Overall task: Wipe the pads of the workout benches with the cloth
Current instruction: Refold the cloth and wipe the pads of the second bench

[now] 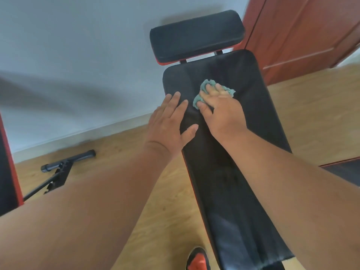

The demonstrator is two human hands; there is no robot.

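Wiping is under way on the long back pad point(224, 152). The right hand point(222, 110) holds the bunched green cloth point(212, 88) pressed against its upper part; the left hand point(169, 121) lies flat, fingers spread, at the pad's left edge. Judged outstanding — the pad's lower stretch, the head pad point(196, 36) above, and a second bench point(7, 168) at far left.

A crumpled teal cloth point(212, 92) lies on the upper part of the long black bench pad point(229, 172).
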